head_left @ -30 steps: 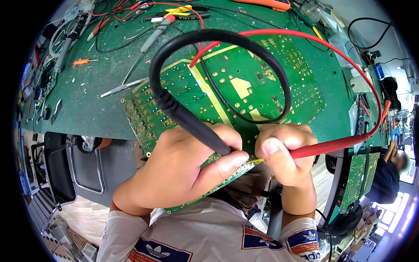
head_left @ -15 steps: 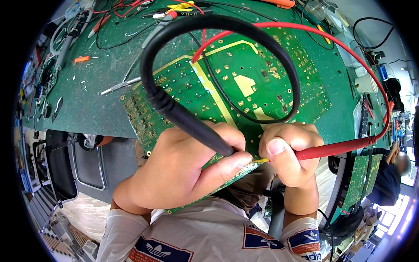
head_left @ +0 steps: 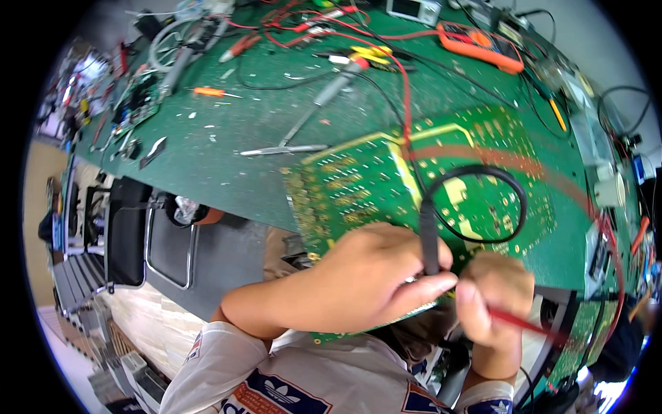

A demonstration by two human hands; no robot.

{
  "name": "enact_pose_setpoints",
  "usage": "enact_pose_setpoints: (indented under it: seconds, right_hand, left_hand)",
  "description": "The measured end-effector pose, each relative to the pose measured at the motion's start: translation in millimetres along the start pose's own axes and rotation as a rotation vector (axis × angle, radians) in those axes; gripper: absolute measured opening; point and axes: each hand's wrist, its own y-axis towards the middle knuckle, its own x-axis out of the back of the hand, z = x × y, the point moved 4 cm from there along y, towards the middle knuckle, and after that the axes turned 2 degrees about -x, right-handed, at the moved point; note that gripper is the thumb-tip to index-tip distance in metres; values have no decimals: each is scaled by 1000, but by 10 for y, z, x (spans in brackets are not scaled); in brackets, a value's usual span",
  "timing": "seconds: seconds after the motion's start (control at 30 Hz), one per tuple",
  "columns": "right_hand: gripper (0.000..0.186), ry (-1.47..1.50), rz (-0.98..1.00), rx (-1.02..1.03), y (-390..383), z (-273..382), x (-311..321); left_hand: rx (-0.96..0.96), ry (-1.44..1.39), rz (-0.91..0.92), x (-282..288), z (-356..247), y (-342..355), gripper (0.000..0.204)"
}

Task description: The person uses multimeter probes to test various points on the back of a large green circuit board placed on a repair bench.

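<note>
A large green circuit board (head_left: 353, 210) lies over the near edge of the green bench. My left hand (head_left: 352, 279) is closed round a black test probe (head_left: 429, 241), which stands nearly upright with its cable looping over the board. Close beside it, my right hand (head_left: 495, 297) grips a red test probe (head_left: 523, 323) that slants out to the right, smeared by motion. Both hands are at the board's near edge, almost touching. The probe tips are hidden by the fingers, so contact with the board cannot be made out.
An orange multimeter (head_left: 480, 47) lies at the far right, with red and black leads strewn across the back. Metal tweezers (head_left: 284, 150), a grey-handled soldering iron (head_left: 338, 84) and an orange screwdriver (head_left: 210, 92) rest beyond the board. A black chair (head_left: 127, 231) stands at left.
The whole view has shifted, so bench and hands appear lower and further right, and the multimeter has come into sight. The black probe is more upright; the red lead is blurred by motion.
</note>
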Motion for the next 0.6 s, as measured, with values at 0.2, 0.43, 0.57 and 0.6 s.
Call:
enact_pose_setpoints:
  seconds: [0.2,0.43,0.57,0.6]
  right_hand:
    - [29,59,-10,-57,-3,-93,29]
    - [31,12,47,37,-24,32,1]
    - [31,8,32,21,-57,-33,35]
    - [31,-3,37,45,-47,13,11]
  left_hand:
    - [28,17,22,-10,-10,-48,20]
    - [9,42,15,-26,2,-36,20]
    - [20,61,32,-34,14,-14,19]
    - [22,60,36,-31,11,-9,19]
